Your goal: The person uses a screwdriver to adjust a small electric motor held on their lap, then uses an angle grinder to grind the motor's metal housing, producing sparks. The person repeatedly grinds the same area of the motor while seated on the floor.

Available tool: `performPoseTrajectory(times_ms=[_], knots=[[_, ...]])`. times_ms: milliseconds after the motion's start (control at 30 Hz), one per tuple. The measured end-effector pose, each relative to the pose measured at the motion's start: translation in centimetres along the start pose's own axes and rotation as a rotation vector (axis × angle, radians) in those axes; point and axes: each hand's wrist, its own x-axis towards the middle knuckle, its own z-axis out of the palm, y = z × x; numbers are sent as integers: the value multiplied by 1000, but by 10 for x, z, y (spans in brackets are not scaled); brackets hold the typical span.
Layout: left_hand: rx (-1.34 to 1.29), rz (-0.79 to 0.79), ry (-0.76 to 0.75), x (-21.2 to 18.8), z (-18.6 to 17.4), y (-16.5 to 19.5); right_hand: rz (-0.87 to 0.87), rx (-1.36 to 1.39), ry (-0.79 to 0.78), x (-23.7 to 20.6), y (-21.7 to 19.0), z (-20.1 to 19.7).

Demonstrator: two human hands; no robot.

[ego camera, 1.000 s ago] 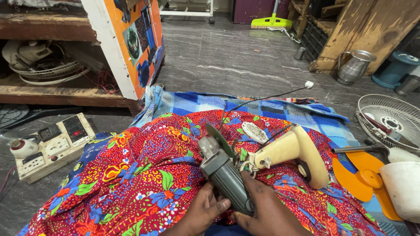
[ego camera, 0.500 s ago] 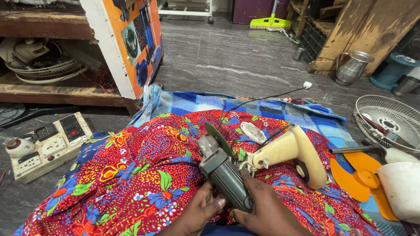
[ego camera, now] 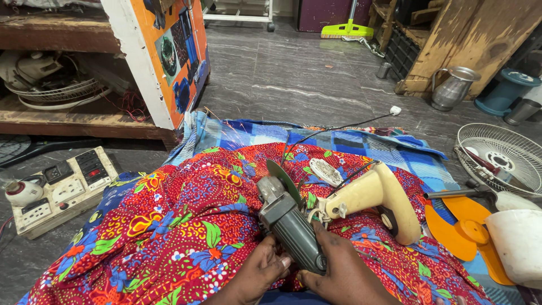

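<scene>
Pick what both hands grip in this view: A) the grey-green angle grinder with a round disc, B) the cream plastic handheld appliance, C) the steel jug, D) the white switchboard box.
A: the left hand and right hand wrap the grey-green angle grinder, while the cream plastic handheld appliance lies beside it on the red floral cloth.

A floral cloth (ego camera: 169,237) covers the middle, over a blue checked blanket (ego camera: 361,141); a cream housing (ego camera: 375,200) lies on the cloth at 4 o'clock; a switchboard (ego camera: 62,189) sits at 9 o'clock, a white bulb (ego camera: 22,193) at its left end; a fan guard (ego camera: 499,158) lies at 3 o'clock, orange blades (ego camera: 457,229) below it; a steel jug (ego camera: 454,87) stands at 2 o'clock; a green broom (ego camera: 349,25) at 12 o'clock.
</scene>
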Motion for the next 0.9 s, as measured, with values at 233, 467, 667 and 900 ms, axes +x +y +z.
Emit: performPoseTrajectory(times_ms=[233,467,667,900], knots=[[47,-30,18,1,0,0,-31,-14,26,2,11,5],[53,-25,18,2,-3,-3,-24,13,23,2,14,6],[52,-10,16,1,-2,-3,-68,10,39,1,14,6],[52,-37,22,1,-2,-2,-59,9,33,2,14,5]])
